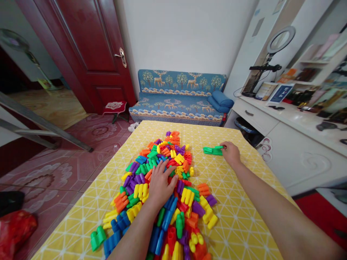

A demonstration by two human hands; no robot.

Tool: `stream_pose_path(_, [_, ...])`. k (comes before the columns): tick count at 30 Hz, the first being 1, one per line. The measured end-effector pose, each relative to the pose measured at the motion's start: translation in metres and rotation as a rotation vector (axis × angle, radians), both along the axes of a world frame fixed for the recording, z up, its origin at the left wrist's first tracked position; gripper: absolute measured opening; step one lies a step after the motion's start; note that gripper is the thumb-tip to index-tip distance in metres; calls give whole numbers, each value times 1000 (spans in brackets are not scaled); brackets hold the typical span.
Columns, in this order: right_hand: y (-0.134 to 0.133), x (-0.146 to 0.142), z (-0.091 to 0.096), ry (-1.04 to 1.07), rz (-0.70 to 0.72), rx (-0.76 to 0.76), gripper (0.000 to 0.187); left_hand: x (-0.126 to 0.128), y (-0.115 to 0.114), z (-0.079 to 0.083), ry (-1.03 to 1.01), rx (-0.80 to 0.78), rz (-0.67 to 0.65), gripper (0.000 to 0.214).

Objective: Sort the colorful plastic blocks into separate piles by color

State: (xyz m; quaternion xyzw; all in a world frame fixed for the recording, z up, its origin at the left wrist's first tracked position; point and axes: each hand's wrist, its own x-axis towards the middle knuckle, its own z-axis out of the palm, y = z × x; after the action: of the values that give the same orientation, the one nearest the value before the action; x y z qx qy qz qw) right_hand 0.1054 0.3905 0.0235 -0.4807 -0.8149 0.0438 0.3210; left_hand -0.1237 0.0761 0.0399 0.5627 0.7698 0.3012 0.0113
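A long heap of plastic building blocks in yellow, blue, green, purple, orange and red runs down the table. My left hand lies over the middle of this heap with its fingers spread; whether it presses on any block I cannot tell. To the right of the heap, my right hand pinches the right end of some green blocks. These green blocks lie level at the tabletop, apart from the heap. Part of their right end is hidden by my fingers.
The table wears a yellow patterned cloth. Behind it stands a blue sofa with deer on it, and a small stool. A white dresser with a ring light is at the right. Metal ladder legs stand at the left.
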Motion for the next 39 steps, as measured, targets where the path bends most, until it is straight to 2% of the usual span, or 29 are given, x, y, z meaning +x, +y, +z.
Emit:
stream_pose_path(8, [-8, 5, -24, 23, 77, 14, 35, 0, 0, 2, -6, -13, 5, 32])
stream_pose_path(13, [-18, 3, -22, 25, 121, 52, 44, 1, -1, 2, -3, -17, 5, 32])
stream_pose_path(16, [-25, -8, -21, 6, 208, 56, 46, 1, -1, 2, -7, -15, 3, 32])
stream_pose_path(20, [-30, -23, -24, -11, 324, 37, 41, 1, -1, 2, -4, -9, 7, 32])
stream_pose_path(24, [-26, -26, -26, 20, 304, 29, 32, 1, -1, 1, -2, -1, -6, 32])
stream_pose_path(28, [-26, -25, -21, 50, 271, 30, 31, 0, -1, 0, -1, 0, -7, 32])
stream_pose_path(30, [-39, -29, -15, 71, 264, 36, 32, 0, -1, 0, 0, 1, -4, 32])
stream_pose_path(32, [-63, -35, -8, 96, 332, -1, 33, 1, -1, 0, -2, 1, -2, 32])
stream_pose_path(36, [-131, -49, 0, 65, 589, -226, 29, 1, -1, 0, -7, 9, -7, 32])
stream_pose_path(39, [-169, -59, 1, 41, 627, -316, 36, 0, -2, 0, -2, 20, -1, 33])
